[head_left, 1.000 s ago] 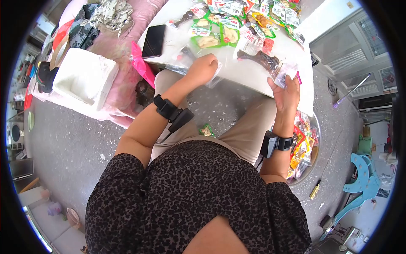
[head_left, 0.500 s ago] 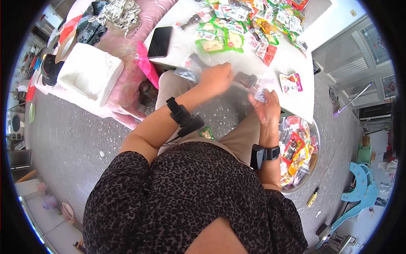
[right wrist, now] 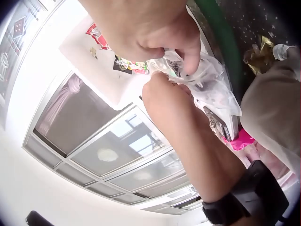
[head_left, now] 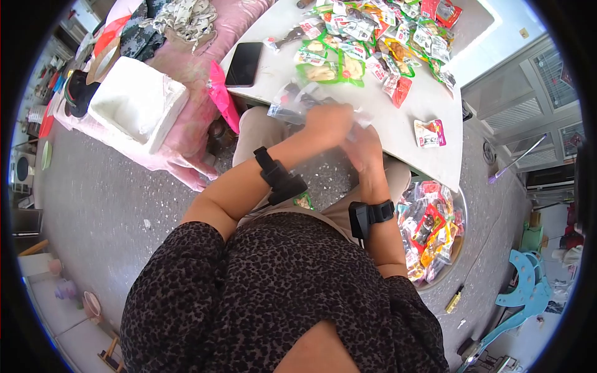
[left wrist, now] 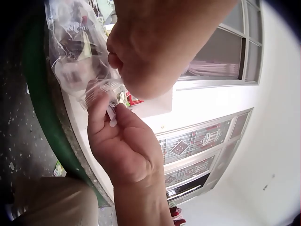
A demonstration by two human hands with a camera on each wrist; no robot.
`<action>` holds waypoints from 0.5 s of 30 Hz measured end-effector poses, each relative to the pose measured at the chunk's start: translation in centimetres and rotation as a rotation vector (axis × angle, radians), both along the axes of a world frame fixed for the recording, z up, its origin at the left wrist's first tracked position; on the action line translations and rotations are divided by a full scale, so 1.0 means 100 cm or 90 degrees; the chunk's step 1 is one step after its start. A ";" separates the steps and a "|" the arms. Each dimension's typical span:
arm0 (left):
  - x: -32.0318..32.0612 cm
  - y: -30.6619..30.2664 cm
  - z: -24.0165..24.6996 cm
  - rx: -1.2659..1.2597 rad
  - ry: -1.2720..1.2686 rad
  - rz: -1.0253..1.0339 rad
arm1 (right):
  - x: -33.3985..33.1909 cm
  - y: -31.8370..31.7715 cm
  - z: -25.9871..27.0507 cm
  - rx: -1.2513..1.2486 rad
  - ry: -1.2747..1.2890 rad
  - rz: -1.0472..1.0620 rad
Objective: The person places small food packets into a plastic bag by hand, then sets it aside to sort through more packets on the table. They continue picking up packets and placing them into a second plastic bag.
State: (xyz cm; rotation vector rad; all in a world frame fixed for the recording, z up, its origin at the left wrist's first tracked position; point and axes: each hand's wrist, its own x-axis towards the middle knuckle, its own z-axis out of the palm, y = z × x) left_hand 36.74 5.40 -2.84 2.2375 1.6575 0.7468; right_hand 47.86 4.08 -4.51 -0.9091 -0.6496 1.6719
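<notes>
A clear plastic bag (head_left: 287, 107) with dark contents hangs over the table's near edge. My left hand (head_left: 333, 124) grips its mouth with curled fingers; in the right wrist view the left hand (right wrist: 164, 92) holds the bag (right wrist: 214, 84) from the side. My right hand (head_left: 365, 150) is right against the left one at the bag's opening. In the left wrist view the right hand (left wrist: 124, 146) pinches clear plastic (left wrist: 101, 89) between thumb and fingers. The dark-filled packet it carried is mostly hidden by the hands.
Many snack packets (head_left: 339, 65) are heaped at the back of the white table (head_left: 398, 133). A single small packet (head_left: 430, 133) lies at its right, a phone (head_left: 244, 64) at its left. A metal basin (head_left: 458, 248) full of packets stands on the floor. A white foam box (head_left: 134, 102) is on the bed.
My right hand has moved left with the dark-filled packet, from the table's right side to the bag's mouth. The left hand has shifted slightly right, and the two hands now meet.
</notes>
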 end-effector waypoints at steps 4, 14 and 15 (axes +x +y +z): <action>0.007 0.001 -0.006 0.003 -0.019 -0.014 | 0.001 0.006 -0.001 0.022 -0.155 0.071; 0.001 -0.002 -0.012 0.049 -0.063 -0.007 | -0.008 0.012 0.002 0.004 -0.254 0.177; 0.000 -0.003 -0.011 0.049 -0.067 -0.007 | -0.001 0.017 -0.003 0.006 -0.289 0.189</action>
